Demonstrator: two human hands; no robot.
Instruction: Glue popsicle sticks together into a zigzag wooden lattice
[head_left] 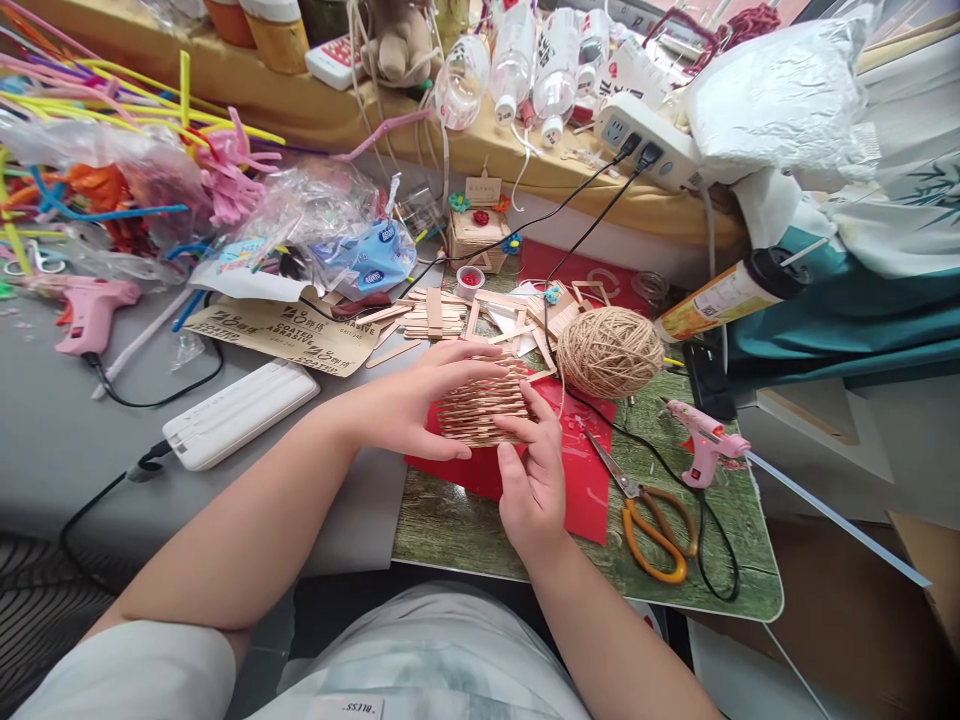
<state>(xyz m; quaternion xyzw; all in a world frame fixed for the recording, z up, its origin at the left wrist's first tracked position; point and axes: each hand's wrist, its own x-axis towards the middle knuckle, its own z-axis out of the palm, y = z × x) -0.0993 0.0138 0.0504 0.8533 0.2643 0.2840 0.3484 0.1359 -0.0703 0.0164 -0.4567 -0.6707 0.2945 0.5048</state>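
Item: stick lattice (pixel 484 405), small frame of stacked wooden craft sticks, over a red sheet (pixel 581 480) on the green-printed board (pixel 742 560). Left hand (pixel 409 410) grasps its near-left side, fingers across the top; right hand (pixel 532 470) pinches its right edge.

Risk, judged: uneven squeeze may spring glued joints or skew the layers; twine ball (pixel 609 352) just beside could snag.

Containers: small red-filled pot (pixel 470 282), contents unclear; finished stick box (pixel 478 232), flowers on top; clear bags (pixel 150 170) holding coloured pipe cleaners.

Nearby: loose sticks (pixel 435 312), scissors (pixel 649 520), pink glue gun (pixel 705 440).
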